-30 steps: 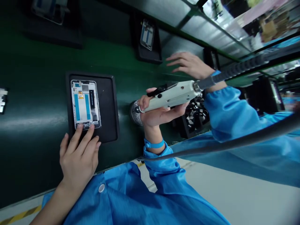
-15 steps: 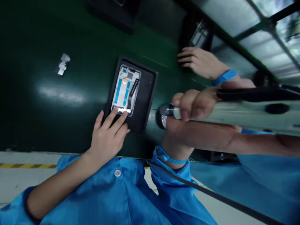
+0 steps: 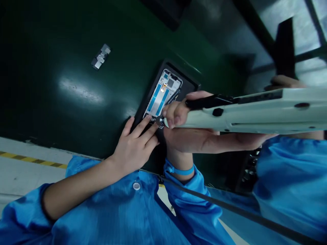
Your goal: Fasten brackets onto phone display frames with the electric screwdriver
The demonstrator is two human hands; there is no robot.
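Observation:
An opened phone (image 3: 157,103), its inside showing blue strips and a white frame, lies in a shallow black tray (image 3: 150,92). My left hand (image 3: 134,148) is open, fingers spread, with fingertips touching the lower end of the phone. My right hand (image 3: 182,136) is wrapped round a pale green electric screwdriver (image 3: 250,110) with a black lever. The screwdriver's metal nose is at the phone's lower edge, beside my left fingertips. Its bit tip is hidden there, and the screwdriver and fingers cover the phone's lower right part.
A small silver-and-black part (image 3: 101,56) lies on the dark green table (image 3: 51,112) to the left. Dark boxes (image 3: 170,12) stand at the back. At the right is a co-worker's blue sleeve (image 3: 291,170). A dark cable (image 3: 230,206) crosses below my right arm.
My right hand has brought the screwdriver leftward from beside the tray to the phone's lower edge. My left fingers stay on the phone. The view has shifted, and the co-worker's hand by the far phone is gone.

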